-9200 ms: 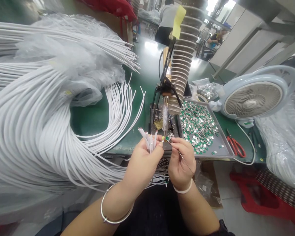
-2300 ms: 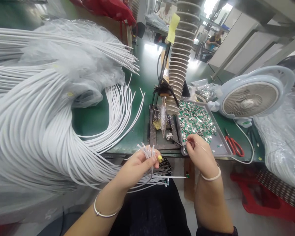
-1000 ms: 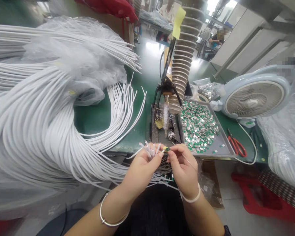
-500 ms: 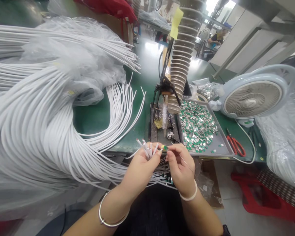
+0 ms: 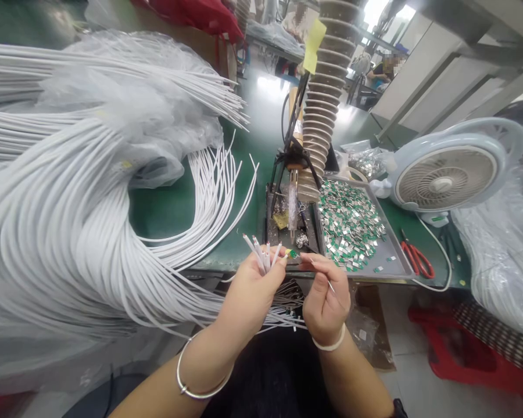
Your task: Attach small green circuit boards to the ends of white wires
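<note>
My left hand (image 5: 249,297) is closed around a bunch of white cables (image 5: 260,255), their cut ends pointing up. At its fingertips sits a small green circuit board (image 5: 293,253), beside the tip of one cable. To the right, my right hand (image 5: 329,299) is curled with a thin solder wire (image 5: 331,287) between its fingers. Its index fingertip is close to the board; I cannot tell whether they touch. Just beyond the board, a soldering iron (image 5: 293,203) hangs tip down in a stand.
A grey tray (image 5: 394,264) of small green-and-metal boards lies to the right, with red-handled pliers (image 5: 418,259) and a fan (image 5: 448,174) beyond. Large bundles of white cable (image 5: 70,232) fill the left. A ribbed hose (image 5: 326,104) comes down above the iron.
My right hand has drawn slightly to the right and lower, its thumb now apart from the board. The board, by my left fingertips, has shifted a little up and right.
</note>
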A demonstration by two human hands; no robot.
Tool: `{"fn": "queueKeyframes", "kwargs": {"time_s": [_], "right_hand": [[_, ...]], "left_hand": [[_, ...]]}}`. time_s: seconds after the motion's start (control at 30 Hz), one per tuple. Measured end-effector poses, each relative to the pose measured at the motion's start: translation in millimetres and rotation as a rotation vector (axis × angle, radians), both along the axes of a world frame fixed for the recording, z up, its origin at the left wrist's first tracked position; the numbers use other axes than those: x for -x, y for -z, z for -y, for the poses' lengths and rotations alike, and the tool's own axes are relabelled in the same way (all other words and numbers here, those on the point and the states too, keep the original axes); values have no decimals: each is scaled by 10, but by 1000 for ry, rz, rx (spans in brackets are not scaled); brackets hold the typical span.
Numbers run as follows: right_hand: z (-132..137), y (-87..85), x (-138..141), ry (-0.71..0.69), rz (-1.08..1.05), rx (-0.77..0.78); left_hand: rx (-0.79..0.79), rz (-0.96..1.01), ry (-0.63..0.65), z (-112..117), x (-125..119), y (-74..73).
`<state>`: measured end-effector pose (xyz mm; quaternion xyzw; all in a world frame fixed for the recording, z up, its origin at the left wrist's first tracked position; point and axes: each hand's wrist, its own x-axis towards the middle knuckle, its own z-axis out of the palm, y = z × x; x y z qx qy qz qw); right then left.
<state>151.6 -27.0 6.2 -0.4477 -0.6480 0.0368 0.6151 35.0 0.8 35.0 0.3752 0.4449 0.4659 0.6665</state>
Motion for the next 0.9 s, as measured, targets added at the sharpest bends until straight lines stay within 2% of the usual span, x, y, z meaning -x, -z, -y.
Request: {"fn": "queueKeyframes", "kwargs": {"time_s": [0.23,0.43,0.9], "right_hand": [[32,-68,-23,33,163,-23],[-1,-80,-12,50,175,24],[-152,-121,35,122,204,-62]], "left_hand": [[1,-10,-6,-6,-9,-22],[0,-3,-20,-3,-16,-39],[0,30,-68,-58,-55,-84]]}}
